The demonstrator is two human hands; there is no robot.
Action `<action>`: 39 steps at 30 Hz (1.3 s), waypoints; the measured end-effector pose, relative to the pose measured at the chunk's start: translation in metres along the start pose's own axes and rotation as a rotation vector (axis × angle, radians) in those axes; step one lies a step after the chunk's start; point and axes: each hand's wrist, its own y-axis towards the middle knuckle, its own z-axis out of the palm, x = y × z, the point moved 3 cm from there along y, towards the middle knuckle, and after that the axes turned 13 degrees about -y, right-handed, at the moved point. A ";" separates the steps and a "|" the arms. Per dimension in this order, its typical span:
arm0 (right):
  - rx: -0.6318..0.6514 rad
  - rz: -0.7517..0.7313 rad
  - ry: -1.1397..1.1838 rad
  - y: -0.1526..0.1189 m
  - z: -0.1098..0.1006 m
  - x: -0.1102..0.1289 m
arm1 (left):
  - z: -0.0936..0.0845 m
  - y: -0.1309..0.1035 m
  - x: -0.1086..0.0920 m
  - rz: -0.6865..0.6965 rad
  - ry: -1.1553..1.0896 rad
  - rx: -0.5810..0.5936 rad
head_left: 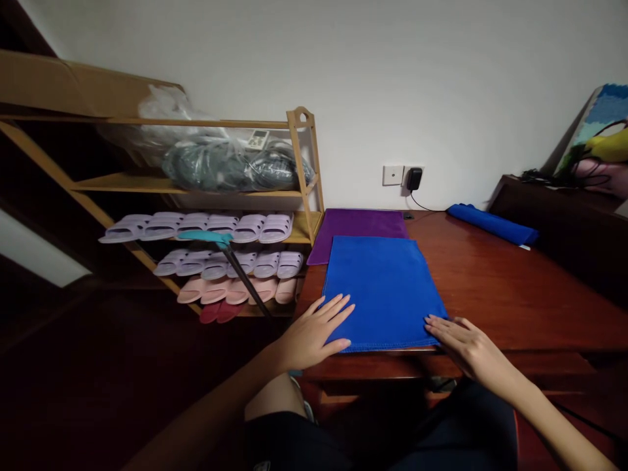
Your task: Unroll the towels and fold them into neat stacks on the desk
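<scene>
Seemingly smoothing the blue cloth [383, 288] flat on the table [515, 281], beneath the fingers: fanned apart on the left hand [311, 333], closer together on the right hand [466, 343] at the near-right corner, thumb hidden, so impossible to tell if pinching. Beyond the fingertips, a partly overlapped purple cloth [363, 222]. Next, probably calls for squaring the near edge.

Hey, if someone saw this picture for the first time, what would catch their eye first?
Probably the bright blue cloth spread flat on the reddish-brown table, with the left hand at its near left corner and the right hand at its near right corner. A purple cloth shows beyond it, partly covered. Off to the left, rows of pale purple slippers line a wooden rack.
</scene>
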 end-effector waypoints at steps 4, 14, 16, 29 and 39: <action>-0.036 -0.033 -0.164 -0.014 0.005 -0.005 | 0.000 0.000 0.001 0.005 -0.013 -0.007; 0.152 0.109 0.034 -0.029 -0.017 -0.022 | -0.014 -0.005 -0.007 -0.031 -0.036 0.001; 0.114 0.216 0.113 -0.014 -0.023 -0.024 | -0.017 0.001 -0.010 -0.037 -0.036 -0.056; 0.365 0.247 0.279 0.018 0.008 -0.021 | -0.013 0.006 0.009 -0.078 -0.086 -0.054; 0.243 0.497 0.284 0.136 0.059 -0.126 | -0.079 0.122 0.118 -0.304 -0.042 -0.279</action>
